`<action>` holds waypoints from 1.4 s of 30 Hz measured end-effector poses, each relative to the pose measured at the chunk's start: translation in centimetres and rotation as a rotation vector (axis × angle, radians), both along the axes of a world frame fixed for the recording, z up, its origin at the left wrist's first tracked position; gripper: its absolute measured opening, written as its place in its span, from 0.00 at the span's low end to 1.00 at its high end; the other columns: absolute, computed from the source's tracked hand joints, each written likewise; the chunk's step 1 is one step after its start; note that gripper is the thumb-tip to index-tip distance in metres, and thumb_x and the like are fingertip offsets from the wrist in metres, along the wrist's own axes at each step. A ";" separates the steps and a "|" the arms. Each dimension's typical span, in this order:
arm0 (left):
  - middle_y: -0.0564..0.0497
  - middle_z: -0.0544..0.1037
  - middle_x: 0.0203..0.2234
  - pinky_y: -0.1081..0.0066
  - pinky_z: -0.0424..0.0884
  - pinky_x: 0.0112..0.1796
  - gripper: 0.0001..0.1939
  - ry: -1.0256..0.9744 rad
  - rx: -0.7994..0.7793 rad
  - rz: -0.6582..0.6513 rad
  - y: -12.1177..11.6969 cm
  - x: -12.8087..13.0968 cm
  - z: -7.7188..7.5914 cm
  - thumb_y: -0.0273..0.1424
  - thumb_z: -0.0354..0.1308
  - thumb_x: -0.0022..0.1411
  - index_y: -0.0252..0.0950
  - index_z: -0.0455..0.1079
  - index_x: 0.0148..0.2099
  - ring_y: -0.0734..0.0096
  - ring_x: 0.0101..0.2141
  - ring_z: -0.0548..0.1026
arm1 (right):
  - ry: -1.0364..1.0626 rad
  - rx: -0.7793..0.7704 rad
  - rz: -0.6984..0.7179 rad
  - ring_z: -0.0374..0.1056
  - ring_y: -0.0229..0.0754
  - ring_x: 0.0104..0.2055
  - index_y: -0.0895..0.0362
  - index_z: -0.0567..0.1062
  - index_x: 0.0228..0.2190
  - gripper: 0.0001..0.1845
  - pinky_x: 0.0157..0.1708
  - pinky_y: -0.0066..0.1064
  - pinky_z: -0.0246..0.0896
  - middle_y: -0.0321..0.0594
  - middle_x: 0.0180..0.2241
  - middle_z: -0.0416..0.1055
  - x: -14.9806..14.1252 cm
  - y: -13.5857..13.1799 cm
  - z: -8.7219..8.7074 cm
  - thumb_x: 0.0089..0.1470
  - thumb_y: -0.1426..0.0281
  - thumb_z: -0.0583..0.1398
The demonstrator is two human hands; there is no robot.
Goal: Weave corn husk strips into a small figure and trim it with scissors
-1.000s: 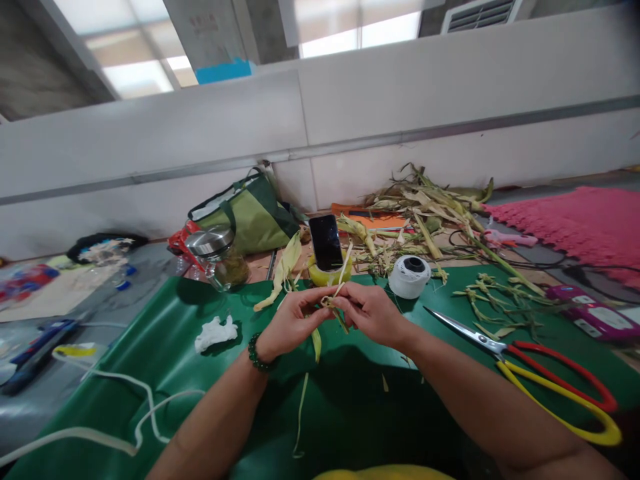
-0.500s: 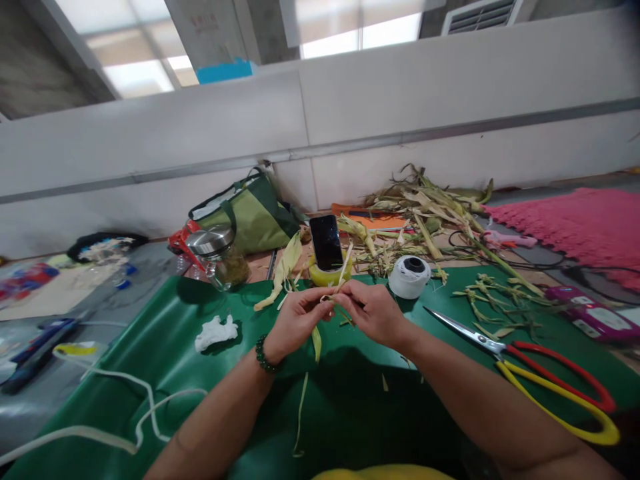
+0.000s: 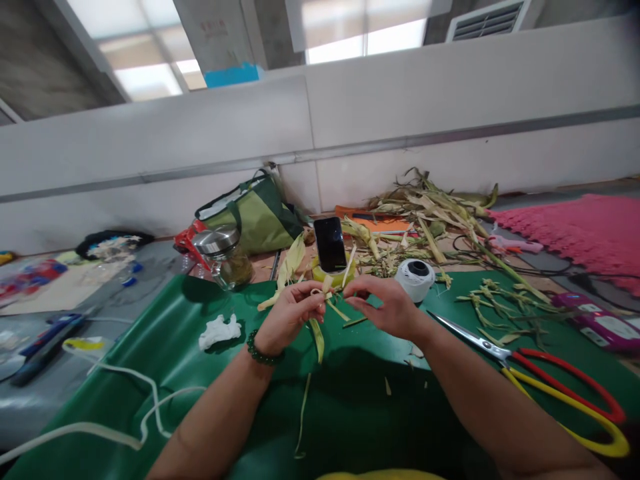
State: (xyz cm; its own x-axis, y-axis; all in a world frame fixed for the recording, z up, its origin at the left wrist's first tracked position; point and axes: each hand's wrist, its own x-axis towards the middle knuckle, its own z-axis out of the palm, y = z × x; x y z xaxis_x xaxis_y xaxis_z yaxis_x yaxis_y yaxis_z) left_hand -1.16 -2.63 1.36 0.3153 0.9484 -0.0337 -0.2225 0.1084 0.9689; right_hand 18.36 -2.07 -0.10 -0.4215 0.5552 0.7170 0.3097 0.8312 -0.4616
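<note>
Between the thumb and fingers of my left hand point(image 3: 293, 312) is a small knotted strip of pale corn husk point(image 3: 327, 288), its loose ends sticking out. My right hand point(image 3: 385, 305) is just to the right of it, thumb and forefinger apart, with nothing visible in them. Behind the hands a phone point(image 3: 331, 245) leans upright on a yellow round base point(image 3: 320, 272). A wide husk leaf point(image 3: 293, 260) lies left of the phone. Beneath my left hand a greenish husk piece point(image 3: 318, 340) rests on the green mat point(image 3: 350, 413).
Red-and-yellow-handled scissors point(image 3: 493, 347) lie on the right, near a white spool point(image 3: 415, 280) and knotted husk pieces point(image 3: 485, 300). Behind is a pile of husks point(image 3: 430, 207). To the left are crumpled white tissue point(image 3: 220, 331), a lidded glass jar point(image 3: 230, 267), a green bag point(image 3: 265, 217) and a white cable point(image 3: 150, 387).
My right hand has let go of the husk strip and drawn off to the right, its fingers parting. My left hand keeps the strip, whose knot now shows. The view has shifted slightly.
</note>
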 end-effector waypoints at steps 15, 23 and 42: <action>0.51 0.76 0.23 0.76 0.67 0.24 0.17 0.007 0.067 0.018 -0.4 1.1 -0.8 0.39 0.70 0.43 0.32 0.77 0.33 0.79 0.21 0.69 | 0.068 0.206 0.071 0.72 0.36 0.33 0.55 0.75 0.38 0.07 0.31 0.24 0.67 0.42 0.32 0.75 -1.4 -0.3 -1.0 0.60 0.71 0.56; 0.51 0.77 0.24 0.74 0.70 0.26 0.19 0.085 0.131 0.046 -0.4 1.2 -0.8 0.39 0.69 0.44 0.32 0.77 0.37 0.77 0.21 0.70 | 0.244 -0.248 -0.054 0.66 0.34 0.24 0.57 0.71 0.24 0.10 0.23 0.25 0.62 0.36 0.23 0.70 -2.7 -1.1 -1.3 0.55 0.66 0.59; 0.48 0.79 0.28 0.72 0.72 0.30 0.17 0.124 0.216 0.051 -0.8 1.7 -1.0 0.39 0.65 0.49 0.32 0.77 0.38 0.72 0.26 0.73 | 0.647 -1.048 0.163 0.66 0.32 0.19 0.56 0.63 0.25 0.19 0.20 0.25 0.65 0.27 0.19 0.68 -3.2 -0.2 -0.8 0.35 0.68 0.69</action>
State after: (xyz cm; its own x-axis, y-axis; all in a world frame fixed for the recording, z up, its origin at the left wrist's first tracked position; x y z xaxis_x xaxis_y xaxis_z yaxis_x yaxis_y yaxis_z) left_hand 0.59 -3.42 0.32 0.2727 0.9524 0.1363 -0.1007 -0.1127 0.9885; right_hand 15.21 -2.28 -0.91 -0.2736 0.9599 0.0616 -0.2939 -0.0224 -0.9556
